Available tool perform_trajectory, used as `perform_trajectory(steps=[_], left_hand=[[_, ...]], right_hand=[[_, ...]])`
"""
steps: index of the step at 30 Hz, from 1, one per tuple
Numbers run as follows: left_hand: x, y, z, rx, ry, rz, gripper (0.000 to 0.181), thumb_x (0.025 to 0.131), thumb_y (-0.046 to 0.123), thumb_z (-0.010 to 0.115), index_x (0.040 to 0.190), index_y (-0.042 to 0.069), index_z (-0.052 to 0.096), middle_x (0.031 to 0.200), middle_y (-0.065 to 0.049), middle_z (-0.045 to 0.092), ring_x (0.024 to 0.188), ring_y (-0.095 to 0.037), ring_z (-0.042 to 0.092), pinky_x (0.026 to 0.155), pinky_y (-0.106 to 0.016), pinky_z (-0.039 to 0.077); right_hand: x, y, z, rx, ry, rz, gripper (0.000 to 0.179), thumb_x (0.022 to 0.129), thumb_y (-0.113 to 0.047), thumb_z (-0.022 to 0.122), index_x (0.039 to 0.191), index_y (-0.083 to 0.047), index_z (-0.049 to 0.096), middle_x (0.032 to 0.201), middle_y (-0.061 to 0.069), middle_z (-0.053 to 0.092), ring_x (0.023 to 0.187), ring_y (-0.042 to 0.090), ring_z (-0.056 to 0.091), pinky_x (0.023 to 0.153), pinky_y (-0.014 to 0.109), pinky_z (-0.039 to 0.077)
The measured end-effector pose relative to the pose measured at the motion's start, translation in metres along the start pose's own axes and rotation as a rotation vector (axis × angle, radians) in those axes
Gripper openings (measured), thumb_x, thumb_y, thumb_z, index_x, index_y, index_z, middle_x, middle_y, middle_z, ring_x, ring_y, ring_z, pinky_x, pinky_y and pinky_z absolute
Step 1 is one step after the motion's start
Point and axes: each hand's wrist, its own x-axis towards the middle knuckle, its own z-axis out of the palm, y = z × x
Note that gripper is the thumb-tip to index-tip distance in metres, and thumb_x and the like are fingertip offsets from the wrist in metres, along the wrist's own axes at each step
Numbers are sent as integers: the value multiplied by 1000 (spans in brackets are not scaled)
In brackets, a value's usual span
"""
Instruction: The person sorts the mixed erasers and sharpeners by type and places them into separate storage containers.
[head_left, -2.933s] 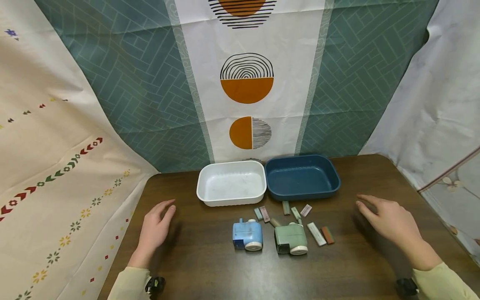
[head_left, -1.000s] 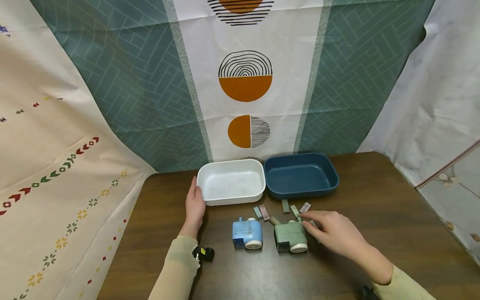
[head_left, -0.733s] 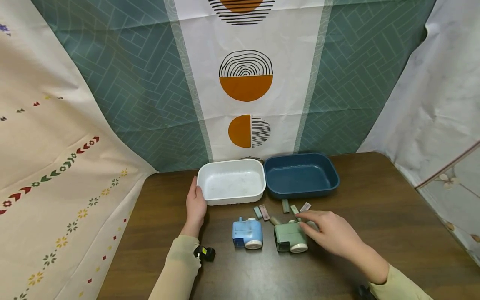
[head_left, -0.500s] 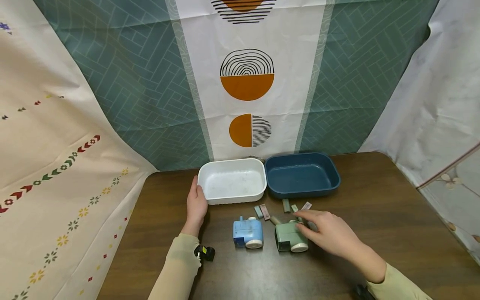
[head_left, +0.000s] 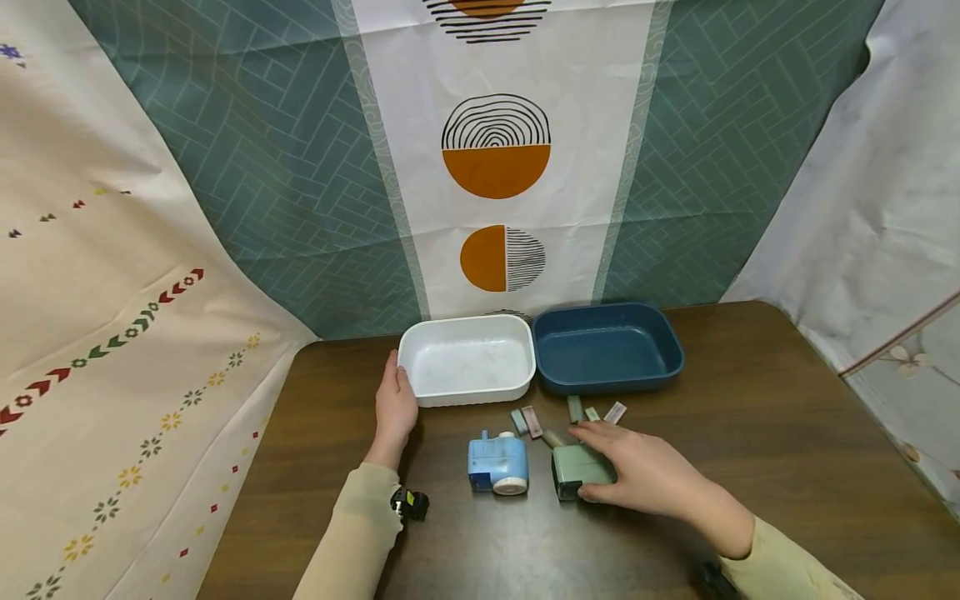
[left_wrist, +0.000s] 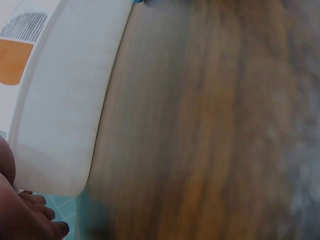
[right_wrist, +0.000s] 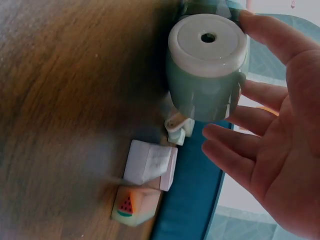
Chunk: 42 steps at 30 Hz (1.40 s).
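My left hand [head_left: 395, 412] is at the left front corner of the white tray [head_left: 468, 367], thumb at its front and fingers along its side. In the left wrist view, fingertips [left_wrist: 59, 229] show beyond the tray corner. My right hand [head_left: 648, 477] spreads over the green pencil sharpener [head_left: 573, 471], with the thumb on the near side and fingers toward the far side. In the right wrist view the sharpener's pale round face [right_wrist: 207, 45] has a hole, and the lower fingers are spread apart. A blue pencil sharpener [head_left: 498, 460] stands to the left.
A dark blue tray [head_left: 607, 358] sits beside the white one at the back. Several small erasers lie between trays and sharpeners, among them a pink one [head_left: 532, 422] and a pale one [head_left: 615, 412]. One eraser [right_wrist: 135, 205] bears a watermelon picture.
Both hands came inward from the table's sides. The left reached the white tray and stays there. The right moved left, past the erasers, onto the green pencil sharpener, which keeps its place.
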Motion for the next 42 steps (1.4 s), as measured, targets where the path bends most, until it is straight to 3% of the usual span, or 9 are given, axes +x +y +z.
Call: perform_trajectory(steps=[15, 24, 30, 34, 42], left_hand=[[1, 5, -6, 98, -54, 64, 55, 117, 13, 32, 166, -8, 22, 173, -26, 22, 161, -39, 22, 129, -51, 19], [7, 3, -11, 162, -123, 84, 57, 117, 13, 32, 166, -9, 16, 175, -27, 14, 163, -39, 13, 129, -54, 15], [9, 3, -12, 269, -158, 127, 59, 116, 13, 34, 166, -12, 14, 174, -30, 13, 162, -41, 14, 129, -54, 15], [9, 4, -12, 321, -171, 135, 60, 116, 15, 34, 165, -12, 14, 174, -30, 14, 162, -41, 16, 129, -54, 17], [9, 3, -13, 343, -169, 123, 60, 116, 16, 33, 166, -12, 13, 174, -30, 16, 162, -40, 17, 129, -54, 18]], right_hand=[[12, -2, 7, 3, -45, -40, 80, 76, -46, 95, 144, -15, 67, 144, 8, 67, 122, 28, 68, 85, 51, 59], [16, -2, 7, 3, -63, -41, 78, 76, -47, 95, 142, -16, 67, 141, 3, 68, 118, 22, 68, 84, 47, 58], [17, -3, 6, 0, -73, -30, 76, 78, -51, 92, 142, -18, 67, 141, 1, 68, 116, 21, 68, 84, 47, 58], [17, -4, 5, 10, -85, -16, 75, 79, -51, 91, 141, -16, 68, 141, 2, 68, 115, 22, 69, 84, 47, 58], [22, -5, 4, 14, -104, -8, 72, 79, -51, 91, 138, -15, 70, 134, -1, 70, 106, 16, 67, 80, 42, 56]])
